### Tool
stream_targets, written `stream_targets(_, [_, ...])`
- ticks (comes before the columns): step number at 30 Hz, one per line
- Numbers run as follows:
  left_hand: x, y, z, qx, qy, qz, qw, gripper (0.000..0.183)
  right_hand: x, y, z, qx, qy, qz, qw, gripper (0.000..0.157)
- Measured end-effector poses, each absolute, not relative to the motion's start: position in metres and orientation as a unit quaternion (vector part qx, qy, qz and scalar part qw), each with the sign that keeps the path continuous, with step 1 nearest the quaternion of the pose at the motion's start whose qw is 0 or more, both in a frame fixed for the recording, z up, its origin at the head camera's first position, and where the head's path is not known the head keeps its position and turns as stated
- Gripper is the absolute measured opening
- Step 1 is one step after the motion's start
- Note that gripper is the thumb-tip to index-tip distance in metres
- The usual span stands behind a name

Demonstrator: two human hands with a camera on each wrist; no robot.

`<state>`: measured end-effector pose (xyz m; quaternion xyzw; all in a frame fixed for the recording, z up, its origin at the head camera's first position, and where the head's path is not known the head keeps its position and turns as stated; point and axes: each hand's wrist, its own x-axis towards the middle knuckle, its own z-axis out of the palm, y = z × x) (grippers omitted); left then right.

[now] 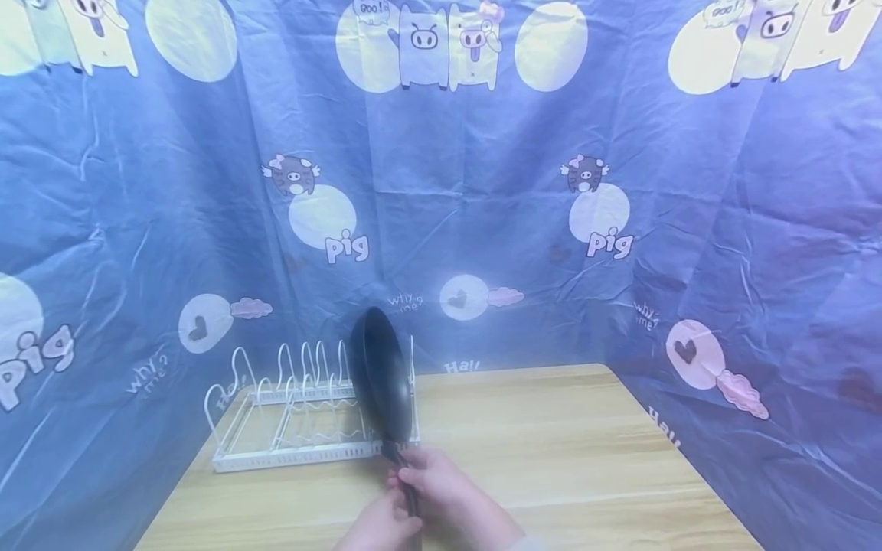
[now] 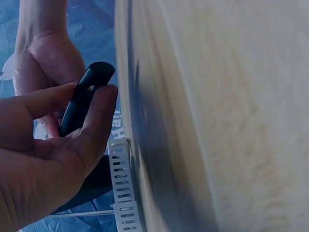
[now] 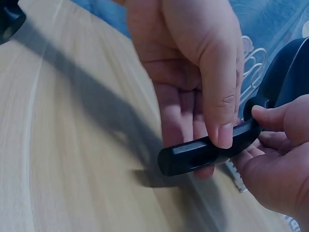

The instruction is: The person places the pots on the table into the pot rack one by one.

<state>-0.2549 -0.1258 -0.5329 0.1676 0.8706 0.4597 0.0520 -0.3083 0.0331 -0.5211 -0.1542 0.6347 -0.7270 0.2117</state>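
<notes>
A black frying pan [image 1: 382, 375] is held on edge at the right end of a white wire rack [image 1: 296, 458], handle toward me. Whether the pan touches the rack I cannot tell. My left hand [image 1: 386, 520] pinches the handle [image 2: 79, 104] near its end, between thumb and fingers. Closer to the pan body, my right hand [image 1: 441, 478] grips the same handle, its thumb lying by the joint in the right wrist view. There, the left hand [image 3: 193, 72] comes in from the top and the right hand [image 3: 289, 159] from the lower right.
The rack has several upright wire loops and stands on a wood-grain table [image 1: 551, 451]. Blue cloth [image 1: 455, 168] with pig prints hangs around the table on three sides. A dark object [image 3: 9, 21] shows at the right wrist view's top left corner.
</notes>
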Motion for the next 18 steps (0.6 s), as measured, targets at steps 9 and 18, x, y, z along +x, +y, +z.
stream_targets(9, [-0.265,-0.119,-0.540,0.169,0.917,0.361,0.008,0.036,-0.312,0.036,-0.537,-0.172,0.651,-0.712,0.198,0.055])
stream_targets(18, [-0.260,-0.108,-0.530,0.199,0.938,0.281,-0.042,0.039,-0.314,0.038,-0.541,-0.185,0.699,-0.673,0.157,0.048])
